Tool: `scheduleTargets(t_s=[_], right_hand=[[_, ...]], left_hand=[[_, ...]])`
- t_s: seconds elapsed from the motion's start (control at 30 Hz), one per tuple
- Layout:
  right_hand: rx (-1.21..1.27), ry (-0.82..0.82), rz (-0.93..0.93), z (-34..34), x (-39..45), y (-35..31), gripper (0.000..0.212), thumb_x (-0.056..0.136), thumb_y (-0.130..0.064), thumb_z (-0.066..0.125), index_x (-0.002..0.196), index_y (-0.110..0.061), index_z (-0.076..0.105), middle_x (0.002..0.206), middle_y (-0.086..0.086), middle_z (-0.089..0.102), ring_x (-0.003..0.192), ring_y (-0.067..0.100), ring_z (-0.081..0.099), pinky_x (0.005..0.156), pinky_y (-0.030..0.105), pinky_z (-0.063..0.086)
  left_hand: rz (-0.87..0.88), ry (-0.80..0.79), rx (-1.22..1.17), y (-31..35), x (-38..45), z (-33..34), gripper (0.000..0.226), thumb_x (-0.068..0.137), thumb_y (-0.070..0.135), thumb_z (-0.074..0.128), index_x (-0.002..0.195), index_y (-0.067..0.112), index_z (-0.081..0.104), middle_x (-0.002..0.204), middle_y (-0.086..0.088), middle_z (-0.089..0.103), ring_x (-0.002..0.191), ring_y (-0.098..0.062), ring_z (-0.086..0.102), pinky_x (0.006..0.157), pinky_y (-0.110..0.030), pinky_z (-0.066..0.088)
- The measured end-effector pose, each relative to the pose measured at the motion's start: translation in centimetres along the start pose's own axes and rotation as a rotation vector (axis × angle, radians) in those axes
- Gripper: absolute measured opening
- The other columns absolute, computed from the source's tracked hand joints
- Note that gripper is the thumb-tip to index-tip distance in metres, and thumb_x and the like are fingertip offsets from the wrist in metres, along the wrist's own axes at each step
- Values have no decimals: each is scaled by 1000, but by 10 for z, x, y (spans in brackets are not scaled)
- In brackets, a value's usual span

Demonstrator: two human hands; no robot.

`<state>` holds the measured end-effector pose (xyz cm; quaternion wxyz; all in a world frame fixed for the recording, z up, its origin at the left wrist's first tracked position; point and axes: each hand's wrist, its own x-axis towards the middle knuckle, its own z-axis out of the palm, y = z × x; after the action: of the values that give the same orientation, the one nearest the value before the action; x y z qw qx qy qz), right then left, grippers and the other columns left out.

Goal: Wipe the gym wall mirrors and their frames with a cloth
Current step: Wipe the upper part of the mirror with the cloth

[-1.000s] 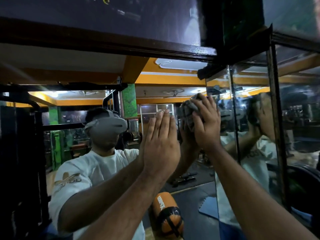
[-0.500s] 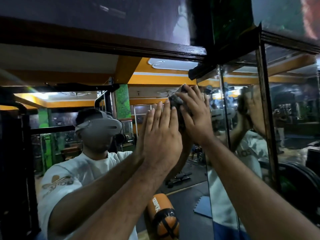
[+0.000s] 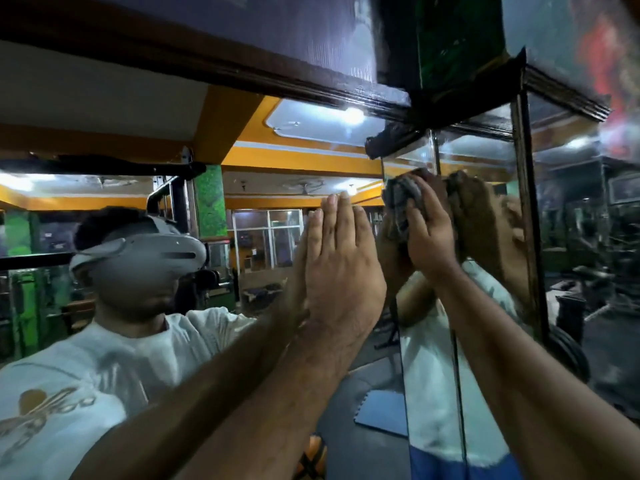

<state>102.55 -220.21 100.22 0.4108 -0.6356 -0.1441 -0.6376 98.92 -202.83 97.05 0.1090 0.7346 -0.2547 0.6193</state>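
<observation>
Person wiping the upper part of a wall mirror, near the corner where two panels meet.

Right hand (image 3: 427,233) has its grip pinched round a bunched grey cloth (image 3: 401,199), pressing it to the mirror (image 3: 277,237) just below the dark wooden frame (image 3: 311,88) and just beside the vertical seam. Left hand (image 3: 341,268) is flat on the glass, fingers straight and pressed together, holding nothing, likely bracing. Step in hand looks like glass wiping high on the panel; frame above looks not yet reached. Next move probably calls for sliding the cloth up onto the frame edge or across to the side panel (image 3: 485,271), with pressure kept even and the bracing palm lifted so it leaves no smears.
</observation>
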Motion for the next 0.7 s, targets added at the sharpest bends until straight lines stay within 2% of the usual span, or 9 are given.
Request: scheduleTargets(t_s=[0.07,0.13,0.2,0.3,0.43,0.53,0.6,0.63,0.7], right_hand=[[77,24,84,6,-3,-11,47,96,-26,52,141,-20,62,138,-4,63,129,12,59,111,45,49],[36,-12,8,10,-11,-17,45,96,-23,53,139,-23,63,141,-11,57,134,3,52,115,36,45],[-52,-3,-109,5,-28,-9,44,98,-16,52,142,-16,61,148,-12,51,141,-2,43,118,25,38],[-16,91,-39,-4,-54,14,47,99,-14,49,145,-18,58,143,-7,58,135,-2,51,116,35,44],[-34,132,25,4,-61,20,49,97,-26,49,144,-34,56,144,-6,59,138,17,52,113,52,45],[2,55,-35,-5,-70,28,52,97,-18,52,149,-22,56,149,0,56,143,19,48,117,51,42],[55,15,-53,-12,-78,35,53,97,-9,50,150,-6,52,151,9,55,144,11,47,119,39,42],[56,15,-45,-11,-78,37,53,98,-9,49,150,-5,51,152,10,55,144,9,47,120,37,41],[11,52,-20,-5,-75,39,53,99,-20,49,152,-17,51,153,5,53,148,18,43,120,49,39]], left_hand=[[-3,-5,-28,5,-5,1,65,96,24,51,156,7,34,166,-19,21,156,-33,13,127,-47,10],[23,-23,-27,7,-8,4,64,96,23,49,156,7,34,166,-19,22,155,-33,15,128,-46,10],[45,-29,-15,5,-9,7,62,98,23,50,156,6,34,166,-18,22,155,-32,15,128,-46,9],[34,-22,1,4,-11,10,60,100,23,50,155,6,33,166,-17,22,156,-30,14,128,-46,10],[17,19,9,9,-14,11,62,96,25,58,152,6,41,163,-17,30,154,-30,21,126,-48,19],[15,31,8,14,-22,15,60,98,24,55,153,7,39,163,-16,31,154,-29,21,126,-47,17],[23,14,36,15,-29,18,61,98,25,50,154,7,36,164,-16,29,155,-29,18,126,-47,14],[25,7,58,15,-32,20,62,97,25,49,154,6,35,164,-16,28,155,-30,17,126,-46,13],[44,-6,111,13,-34,23,64,97,26,51,155,6,33,165,-17,24,156,-31,15,127,-47,11]])
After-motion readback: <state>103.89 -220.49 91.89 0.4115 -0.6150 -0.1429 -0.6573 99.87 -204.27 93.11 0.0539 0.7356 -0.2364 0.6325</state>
